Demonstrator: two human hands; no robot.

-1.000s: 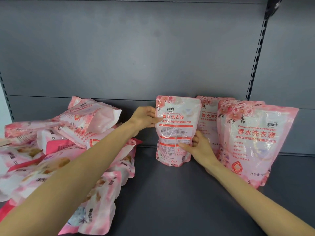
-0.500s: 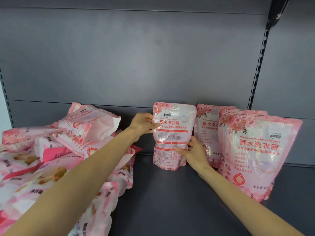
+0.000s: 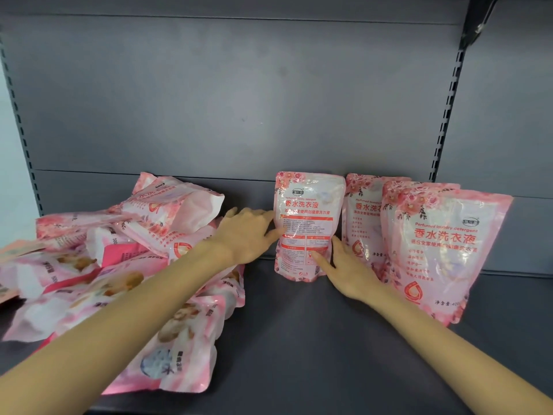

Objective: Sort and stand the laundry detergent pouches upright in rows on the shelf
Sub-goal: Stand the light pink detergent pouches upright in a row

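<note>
now both grips had eased since a second before: left hand (image 3: 248, 235) and right hand (image 3: 344, 265) lay open, straight fingers only touching the pouch (image 3: 308, 226), upright at the back edge of the shelf (image 3: 299, 339) beside the standing pouches (image 3: 437, 250), so it looked placed, with the heap (image 3: 119, 265) at the left edge unsorted.

Even, soft overhead light, faint glare on glossy pouches (image 3: 308, 223), wide-angle bending at edges, slight softness
</note>
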